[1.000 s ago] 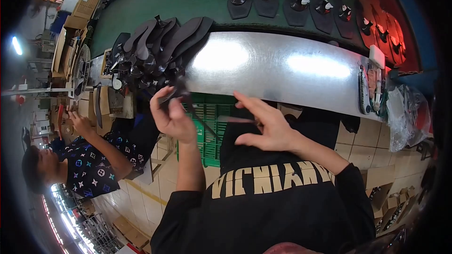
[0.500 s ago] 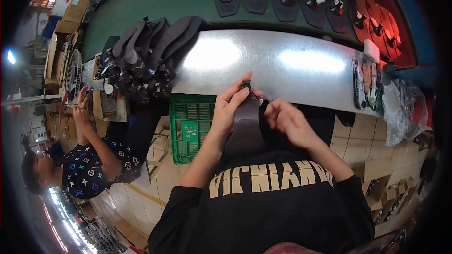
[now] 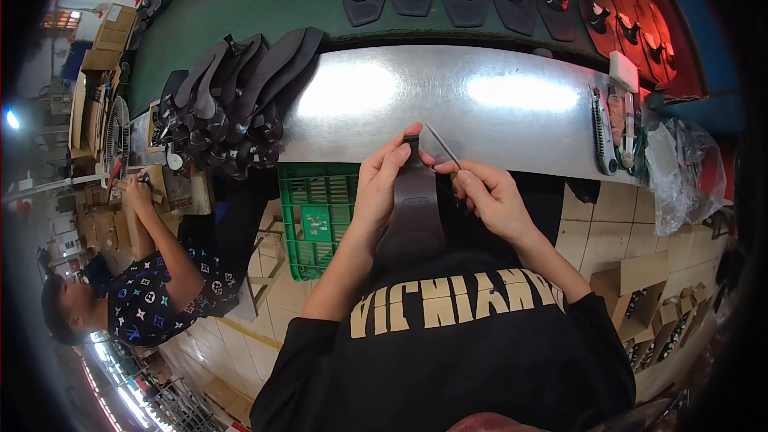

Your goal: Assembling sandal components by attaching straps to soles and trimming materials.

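Observation:
My left hand [image 3: 378, 188] grips a dark brown sandal [image 3: 418, 212] by its narrow end, its broad end pointing down toward my shirt. The inner sole faces up and bears a small stamped oval. Thumb and fingers close round the black tip of the narrow end. Beside it, my right hand [image 3: 498, 204] is closed on a thin pointed metal tool [image 3: 442, 146], whose tip points up and left past the sandal. Its grip is mostly hidden in my fingers, so the exact kind cannot be told. The right fingers are close to the sandal's right edge.
A shiny metal worktop [image 3: 368, 124] lies ahead. Piled dark sandals [image 3: 232, 96] cover its left end; a box cutter [image 3: 604, 132] and other tools lie right. Behind, a green conveyor belt [image 3: 264, 0] carries sandals. A green crate [image 3: 312, 224] stands below. A co-worker [image 3: 160, 284] is at left.
My right hand, blurred before, has steadied beside the sandal, and the pointed metal tool now shows clearly in it. My left hand keeps its hold. The co-worker's hands have come lower.

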`<action>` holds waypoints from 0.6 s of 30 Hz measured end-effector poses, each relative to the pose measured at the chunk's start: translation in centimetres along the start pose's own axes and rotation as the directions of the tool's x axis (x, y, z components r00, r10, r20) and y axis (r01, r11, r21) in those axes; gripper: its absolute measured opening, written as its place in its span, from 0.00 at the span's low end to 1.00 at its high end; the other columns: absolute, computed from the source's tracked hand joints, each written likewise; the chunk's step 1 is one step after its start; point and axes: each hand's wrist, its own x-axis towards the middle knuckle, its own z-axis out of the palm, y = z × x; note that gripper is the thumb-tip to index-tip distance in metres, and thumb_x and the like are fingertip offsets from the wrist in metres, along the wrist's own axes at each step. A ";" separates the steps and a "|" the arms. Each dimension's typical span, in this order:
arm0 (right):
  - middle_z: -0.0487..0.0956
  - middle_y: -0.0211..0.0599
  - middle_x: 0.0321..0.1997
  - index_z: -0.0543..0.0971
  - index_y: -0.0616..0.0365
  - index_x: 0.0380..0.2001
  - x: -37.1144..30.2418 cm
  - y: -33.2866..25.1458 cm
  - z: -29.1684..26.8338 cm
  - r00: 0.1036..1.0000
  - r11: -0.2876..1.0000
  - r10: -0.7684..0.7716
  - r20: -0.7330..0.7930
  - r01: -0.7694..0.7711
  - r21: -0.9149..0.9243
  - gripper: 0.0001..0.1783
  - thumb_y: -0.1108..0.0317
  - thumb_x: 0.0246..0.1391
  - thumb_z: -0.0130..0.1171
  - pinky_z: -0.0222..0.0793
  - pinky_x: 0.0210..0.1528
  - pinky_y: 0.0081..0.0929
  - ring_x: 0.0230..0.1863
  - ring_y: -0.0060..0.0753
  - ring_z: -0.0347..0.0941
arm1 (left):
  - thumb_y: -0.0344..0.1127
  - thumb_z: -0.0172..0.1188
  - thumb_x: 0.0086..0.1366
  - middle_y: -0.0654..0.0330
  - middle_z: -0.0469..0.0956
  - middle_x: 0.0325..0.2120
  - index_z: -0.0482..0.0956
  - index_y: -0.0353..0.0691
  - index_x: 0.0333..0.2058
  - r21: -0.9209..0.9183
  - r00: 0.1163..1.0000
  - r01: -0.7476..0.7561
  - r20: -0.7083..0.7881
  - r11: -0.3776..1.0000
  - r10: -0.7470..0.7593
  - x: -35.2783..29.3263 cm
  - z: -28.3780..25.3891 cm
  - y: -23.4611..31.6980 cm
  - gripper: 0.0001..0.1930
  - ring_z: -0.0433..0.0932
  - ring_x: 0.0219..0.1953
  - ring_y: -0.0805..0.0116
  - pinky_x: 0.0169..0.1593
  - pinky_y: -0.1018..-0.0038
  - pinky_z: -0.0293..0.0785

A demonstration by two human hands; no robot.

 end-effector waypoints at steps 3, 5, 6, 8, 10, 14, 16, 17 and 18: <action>0.70 0.23 0.26 0.79 0.58 0.47 -0.1 -0.5 0.4 0.999 0.998 0.036 -0.002 -0.036 0.047 0.14 0.69 0.65 0.46 0.62 0.34 0.15 0.28 0.15 0.64 | 0.36 0.49 0.68 0.60 0.79 0.33 0.72 0.31 0.55 -0.013 1.000 0.006 -0.025 1.000 -0.006 -0.3 0.1 0.2 0.20 0.76 0.38 0.74 0.46 0.80 0.71; 0.70 0.23 0.27 0.78 0.59 0.47 -0.1 -1.1 0.9 1.000 0.998 0.012 0.019 -0.013 0.066 0.13 0.69 0.65 0.47 0.62 0.35 0.15 0.29 0.14 0.64 | 0.35 0.49 0.66 0.60 0.80 0.32 0.75 0.31 0.51 -0.038 0.997 0.021 -0.069 0.999 -0.023 -0.8 0.5 0.5 0.19 0.77 0.36 0.74 0.44 0.79 0.72; 0.71 0.23 0.28 0.77 0.59 0.47 -0.1 -1.3 1.0 0.999 0.996 -0.013 0.034 0.010 0.084 0.13 0.69 0.65 0.47 0.62 0.35 0.14 0.30 0.14 0.65 | 0.35 0.49 0.66 0.60 0.80 0.32 0.75 0.31 0.51 -0.037 0.997 0.020 -0.068 0.999 -0.022 -0.9 0.6 0.7 0.19 0.77 0.36 0.74 0.44 0.79 0.72; 0.73 0.24 0.31 0.76 0.60 0.47 -0.4 -0.9 1.0 0.999 0.995 0.003 0.035 -0.006 0.098 0.13 0.68 0.65 0.48 0.63 0.36 0.14 0.31 0.14 0.66 | 0.34 0.49 0.66 0.59 0.80 0.32 0.76 0.31 0.50 0.014 0.998 0.006 -0.068 1.000 -0.005 -1.1 0.6 0.9 0.18 0.77 0.35 0.74 0.42 0.79 0.73; 0.75 0.26 0.33 0.75 0.60 0.48 -0.2 -0.7 1.2 0.999 0.993 0.020 0.041 -0.024 0.113 0.13 0.67 0.64 0.49 0.63 0.37 0.14 0.32 0.13 0.66 | 0.35 0.50 0.66 0.59 0.81 0.32 0.76 0.31 0.51 -0.036 0.997 0.030 -0.075 0.999 -0.033 -0.7 0.3 0.5 0.18 0.78 0.35 0.74 0.42 0.79 0.73; 0.77 0.29 0.37 0.74 0.61 0.48 0.6 -0.7 1.9 0.991 0.989 -0.110 -0.071 0.116 0.087 0.14 0.66 0.65 0.49 0.64 0.38 0.14 0.34 0.14 0.69 | 0.38 0.51 0.69 0.59 0.81 0.31 0.74 0.32 0.53 -0.089 0.997 0.050 -0.048 0.995 -0.054 -1.3 1.2 0.4 0.19 0.78 0.34 0.74 0.41 0.80 0.73; 0.77 0.29 0.38 0.74 0.62 0.50 1.2 -0.9 1.7 0.985 0.989 -0.125 -0.117 0.134 0.067 0.15 0.67 0.65 0.48 0.64 0.38 0.14 0.34 0.13 0.69 | 0.43 0.49 0.70 0.59 0.80 0.31 0.74 0.32 0.53 -0.095 0.995 0.087 -0.043 0.992 -0.091 -1.4 1.1 0.0 0.21 0.77 0.34 0.74 0.42 0.80 0.72; 0.77 0.28 0.37 0.74 0.61 0.52 1.3 -1.5 1.5 0.988 0.988 -0.122 -0.100 0.131 0.085 0.16 0.68 0.65 0.47 0.64 0.38 0.13 0.33 0.13 0.69 | 0.47 0.47 0.72 0.60 0.80 0.31 0.74 0.32 0.54 -0.100 0.992 0.118 -0.040 0.988 -0.122 -1.4 1.1 -0.1 0.23 0.76 0.35 0.75 0.43 0.80 0.71; 0.77 0.27 0.37 0.73 0.60 0.55 1.4 -1.8 1.3 0.990 0.986 -0.117 -0.081 0.126 0.106 0.17 0.70 0.64 0.47 0.64 0.38 0.13 0.33 0.13 0.69 | 0.47 0.47 0.72 0.60 0.80 0.31 0.74 0.32 0.54 -0.099 0.991 0.123 -0.039 0.987 -0.128 -1.5 1.2 -0.1 0.23 0.76 0.35 0.75 0.43 0.80 0.71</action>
